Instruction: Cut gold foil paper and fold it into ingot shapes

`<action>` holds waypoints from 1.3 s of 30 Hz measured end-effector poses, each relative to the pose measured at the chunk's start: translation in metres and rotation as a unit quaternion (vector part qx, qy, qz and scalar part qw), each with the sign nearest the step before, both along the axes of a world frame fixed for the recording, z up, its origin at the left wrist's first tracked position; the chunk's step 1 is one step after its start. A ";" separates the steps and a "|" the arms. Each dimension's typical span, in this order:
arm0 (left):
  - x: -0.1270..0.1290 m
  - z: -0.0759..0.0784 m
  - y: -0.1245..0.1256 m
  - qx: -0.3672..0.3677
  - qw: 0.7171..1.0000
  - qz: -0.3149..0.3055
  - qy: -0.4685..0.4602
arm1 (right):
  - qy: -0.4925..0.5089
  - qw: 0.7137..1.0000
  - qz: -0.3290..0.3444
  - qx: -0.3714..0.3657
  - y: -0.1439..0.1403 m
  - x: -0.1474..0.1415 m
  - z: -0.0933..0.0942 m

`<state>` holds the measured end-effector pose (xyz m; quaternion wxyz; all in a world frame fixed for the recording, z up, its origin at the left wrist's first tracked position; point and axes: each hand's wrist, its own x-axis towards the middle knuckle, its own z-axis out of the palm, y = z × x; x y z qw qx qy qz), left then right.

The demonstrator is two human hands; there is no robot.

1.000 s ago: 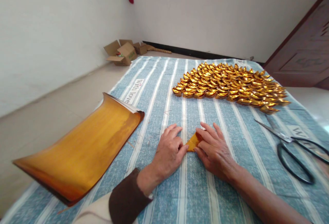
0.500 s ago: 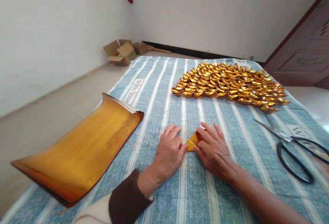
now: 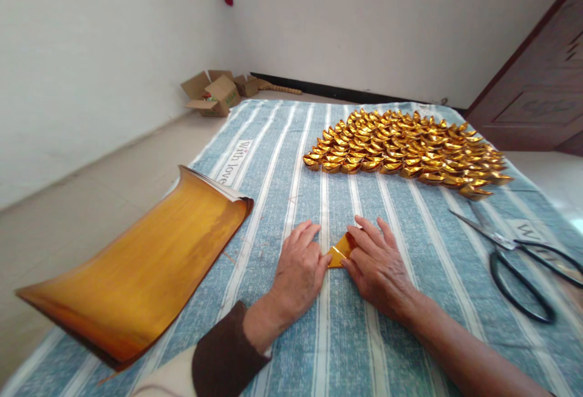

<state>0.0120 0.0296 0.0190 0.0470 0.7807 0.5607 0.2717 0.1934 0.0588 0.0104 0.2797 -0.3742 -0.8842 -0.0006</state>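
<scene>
gold paper piece [image 3: 339, 253]: flat between my hands, long axis near-left to far-right.
left hand [image 3: 298, 272]: fingertips pinching its left tip.
right hand [image 3: 378, 266]: fingers pressing its right part.

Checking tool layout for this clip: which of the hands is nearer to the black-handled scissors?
Right. The right hand rests on the folded gold paper, with striped cloth between it and the scissors off to its right. The left hand lies on the paper's far side, farther away.

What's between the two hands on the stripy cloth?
In the head view, a small folded gold paper piece lies between the left hand and the right hand. Both hands press their fingertips on it, flat against the blue striped cloth.
</scene>
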 end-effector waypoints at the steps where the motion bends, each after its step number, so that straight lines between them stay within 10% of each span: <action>1: 0.000 0.000 0.000 0.000 1.000 -0.001 0.001 | -0.001 1.000 0.000 0.000 0.000 0.000 0.000; 39: 0.000 0.002 0.000 -0.029 1.000 0.002 -0.008 | -0.011 1.000 0.012 -0.012 0.000 0.001 0.002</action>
